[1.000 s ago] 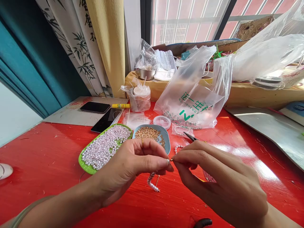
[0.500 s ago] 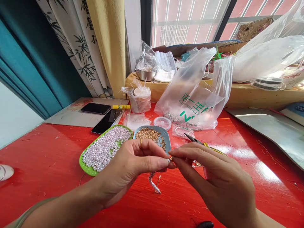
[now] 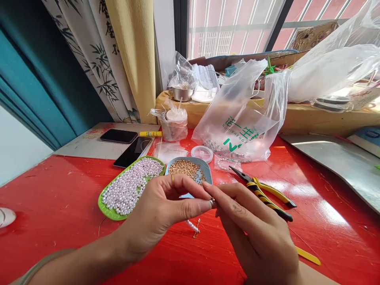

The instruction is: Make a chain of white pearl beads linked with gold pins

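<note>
My left hand (image 3: pixel 166 209) pinches the end of a beaded strand between thumb and forefinger. A pearl bead and a small gold piece (image 3: pixel 213 200) show at the fingertips. Below the hand hangs the strand of white pearl beads (image 3: pixel 192 226), with a short gold chain (image 3: pixel 196 230) at its lower end. My right hand (image 3: pixel 261 225) meets the left, its fingertips closed around the gold piece; exactly how they grip it is partly hidden. Just behind the hands stand a green tray (image 3: pixel 112 213) of pearl beads and a blue-grey dish (image 3: pixel 209 174) of gold beads.
Yellow-and-black pliers (image 3: pixel 267 198) lie right of the hands, near a yellow strip (image 3: pixel 308 255). Farther back are a round plastic lid (image 3: pixel 202 153), a printed plastic bag (image 3: pixel 237 122), a wrapped cup (image 3: pixel 175 124), phones (image 3: pixel 119 136) and a glue stick (image 3: pixel 151 133). A metal sheet (image 3: pixel 335 158) lies at right.
My right hand has turned and shifted left and down, uncovering the pliers and the yellow strip. Less of the hanging strand shows below the left hand, which stays nearly in place.
</note>
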